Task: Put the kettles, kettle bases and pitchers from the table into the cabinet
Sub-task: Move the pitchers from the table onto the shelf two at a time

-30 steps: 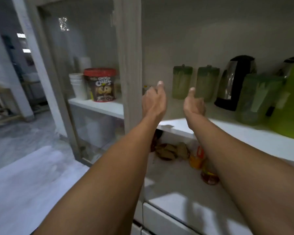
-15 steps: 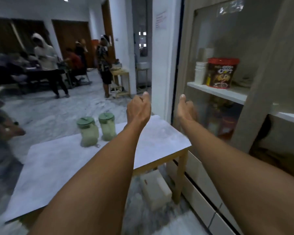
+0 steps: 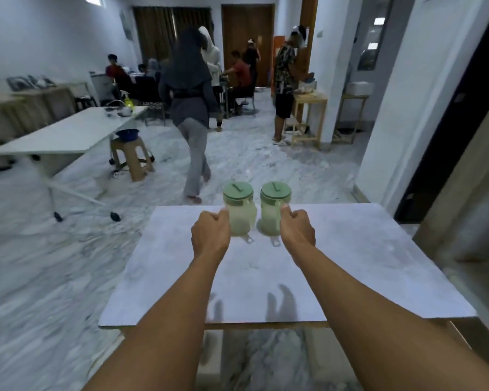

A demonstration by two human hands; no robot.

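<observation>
Two translucent pitchers with green lids stand side by side at the far edge of the white table (image 3: 350, 263). The left pitcher (image 3: 239, 213) and the right pitcher (image 3: 273, 211) both rest on the tabletop. My left hand (image 3: 211, 232) is curled into a loose fist at the left side of the left pitcher, thumb tip touching its wall. My right hand (image 3: 297, 230) is curled the same way against the right side of the right pitcher. Neither hand wraps a pitcher. The cabinet's wooden frame (image 3: 469, 210) shows at the right edge.
A person (image 3: 192, 108) walks away just beyond the table's far edge. Several other people stand or sit further back. A long white table (image 3: 68, 131) and a stool (image 3: 130, 153) stand at the left. A white pillar (image 3: 407, 108) rises to the right.
My view has swung left from the cabinet shelves to the table. Both hands have come down to the two pitchers and now touch their sides.
</observation>
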